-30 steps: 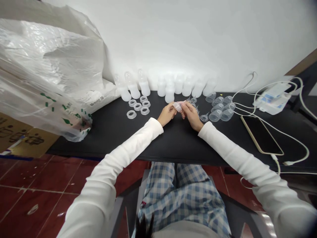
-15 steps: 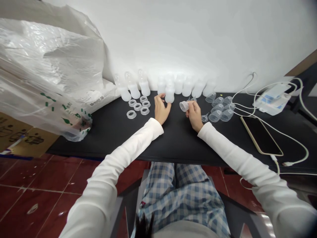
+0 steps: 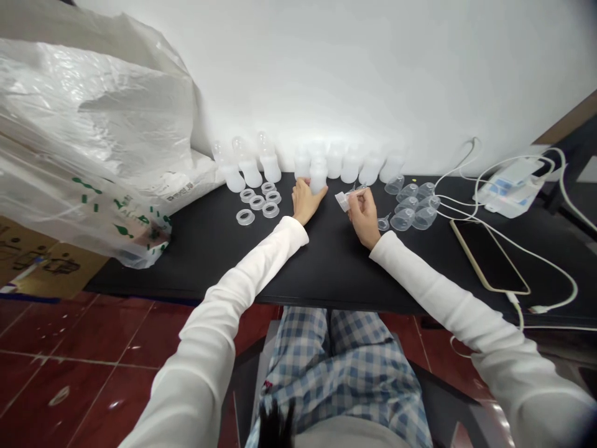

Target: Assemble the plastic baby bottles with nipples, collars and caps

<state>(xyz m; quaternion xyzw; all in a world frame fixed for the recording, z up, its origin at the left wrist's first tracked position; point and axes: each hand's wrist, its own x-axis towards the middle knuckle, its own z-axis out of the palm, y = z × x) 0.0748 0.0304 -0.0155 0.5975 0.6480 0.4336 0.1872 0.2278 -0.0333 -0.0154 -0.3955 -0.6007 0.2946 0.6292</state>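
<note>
My left hand (image 3: pixel 305 202) grips the lower part of a frosted white baby bottle (image 3: pixel 318 172) between thumb and fingers; the bottle stands upright on the black table. To its right, my right hand (image 3: pixel 364 214) pinches a clear bottle collar (image 3: pixel 342 200), its wide open end tilted to the left. My fingers hide the collar's other end. Behind both hands stands a row of frosted bottles (image 3: pixel 351 165). Several clear screw rings (image 3: pixel 257 202) lie left of my left hand. Small clear teats (image 3: pixel 383 223) and clear dome caps (image 3: pixel 403 218) lie beside my right hand.
Three bottles with domed caps (image 3: pixel 252 168) stand against the wall at left, near large plastic bags (image 3: pixel 135 118). On the right are a phone (image 3: pixel 489 255), white cables (image 3: pixel 527 235) and a white box-shaped device (image 3: pixel 510 186). The black table's front edge (image 3: pixel 326 306) is close to my lap.
My right hand has turned the collar, so its opening now faces further left. My left fingers have closed in around the bottle's base. The view has shifted slightly.
</note>
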